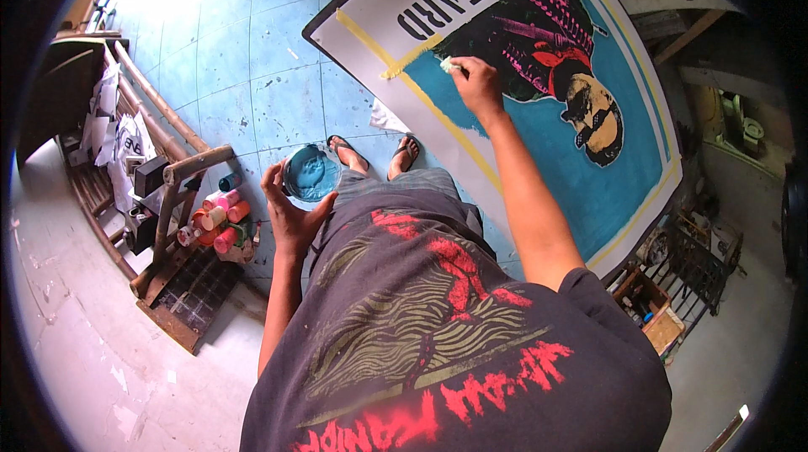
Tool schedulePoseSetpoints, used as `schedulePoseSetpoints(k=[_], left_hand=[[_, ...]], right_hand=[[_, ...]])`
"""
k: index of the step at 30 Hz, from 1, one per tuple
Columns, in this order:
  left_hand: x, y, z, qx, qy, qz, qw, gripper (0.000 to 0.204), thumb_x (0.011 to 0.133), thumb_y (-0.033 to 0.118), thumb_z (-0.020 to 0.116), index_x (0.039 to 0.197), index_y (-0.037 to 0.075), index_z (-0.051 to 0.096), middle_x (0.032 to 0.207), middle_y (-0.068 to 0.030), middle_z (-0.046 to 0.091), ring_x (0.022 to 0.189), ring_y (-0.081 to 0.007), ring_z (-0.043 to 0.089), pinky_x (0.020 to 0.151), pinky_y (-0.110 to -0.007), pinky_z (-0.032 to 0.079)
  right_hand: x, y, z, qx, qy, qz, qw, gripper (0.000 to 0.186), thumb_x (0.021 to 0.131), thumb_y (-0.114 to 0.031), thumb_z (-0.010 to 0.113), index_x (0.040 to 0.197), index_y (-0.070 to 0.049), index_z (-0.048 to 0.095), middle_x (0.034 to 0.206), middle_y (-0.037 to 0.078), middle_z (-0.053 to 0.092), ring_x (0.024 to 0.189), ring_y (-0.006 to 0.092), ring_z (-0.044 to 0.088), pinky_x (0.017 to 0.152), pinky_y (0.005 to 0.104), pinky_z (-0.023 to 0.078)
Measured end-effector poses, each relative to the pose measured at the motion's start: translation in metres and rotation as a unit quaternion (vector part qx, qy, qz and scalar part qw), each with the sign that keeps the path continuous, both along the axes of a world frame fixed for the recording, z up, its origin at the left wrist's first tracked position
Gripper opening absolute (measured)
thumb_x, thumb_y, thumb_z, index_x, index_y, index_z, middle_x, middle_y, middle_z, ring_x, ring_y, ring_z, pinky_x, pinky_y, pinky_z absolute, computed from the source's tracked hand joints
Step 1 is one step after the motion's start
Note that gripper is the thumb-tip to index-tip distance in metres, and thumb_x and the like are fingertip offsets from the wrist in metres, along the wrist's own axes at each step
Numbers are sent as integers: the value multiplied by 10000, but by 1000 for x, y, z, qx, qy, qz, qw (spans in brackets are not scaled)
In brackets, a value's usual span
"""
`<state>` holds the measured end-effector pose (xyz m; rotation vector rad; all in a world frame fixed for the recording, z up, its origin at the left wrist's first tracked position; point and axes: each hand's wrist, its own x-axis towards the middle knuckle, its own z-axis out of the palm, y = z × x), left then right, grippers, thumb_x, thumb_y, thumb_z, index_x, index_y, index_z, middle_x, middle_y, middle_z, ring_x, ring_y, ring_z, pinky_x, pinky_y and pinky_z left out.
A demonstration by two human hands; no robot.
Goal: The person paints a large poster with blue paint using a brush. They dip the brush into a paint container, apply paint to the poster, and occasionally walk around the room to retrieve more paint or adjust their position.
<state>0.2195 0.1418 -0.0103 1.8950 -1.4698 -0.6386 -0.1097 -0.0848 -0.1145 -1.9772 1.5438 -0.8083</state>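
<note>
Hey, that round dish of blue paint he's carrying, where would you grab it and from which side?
Probably the rim, coming from the side and underneath. The paint dish is shallow, round and open-topped with wet blue paint inside, so it should stay level. The left hand already cups it that way, fingers curled around its edge, while the right hand dabs at the poster.

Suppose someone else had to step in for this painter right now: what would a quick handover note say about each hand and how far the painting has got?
Left hand: cups a round container of blue paint at waist height.
Right hand: pinches a small pale applicator, which could be a sponge or brush, against the big poster, where yellow tape meets the blue field.
Done: the blue background around the dark figure looks mostly filled.
Left: the edge along the tape is being worked; the tape is on.
Spare paint bottles lie on the floor to the person's left.
</note>
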Motion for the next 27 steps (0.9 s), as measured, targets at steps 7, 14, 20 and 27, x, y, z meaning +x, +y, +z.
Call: schedulePoseSetpoints(k=[7,14,20,27], left_hand=[[0,-2,3,-7,-4,7,1000,1042,619,238,931,1402,46,271,1323,-191,461,1253,-349,517,1031,-435,441],[-1,-3,3,-11,-22,2,1000,1029,617,223,930,1392,39,278,1312,-195,464,1247,-350,520,1028,-435,442],[-1,-8,5,-4,-14,0,1000,1018,619,222,930,1384,41,284,1301,-198,477,1239,-342,526,1026,-432,441],[-2,-13,6,-18,-8,-16,1000,1009,624,215,927,1382,42,284,1301,-195,483,1237,-333,528,1024,-423,442]], right_hand=[[-8,8,-8,7,54,46,997,172,845,-110,661,995,-40,709,1005,157,705,922,348,674,812,427,540],[-24,24,4,-11,59,75,995,152,827,-67,671,970,-22,695,986,149,701,921,337,669,818,412,534],[-31,44,-2,-20,84,82,993,192,833,-68,658,1018,-21,677,1024,136,690,939,339,645,840,431,513],[-41,62,3,-15,96,59,994,179,842,-64,649,1012,-19,683,1027,136,695,951,335,650,854,423,513]])
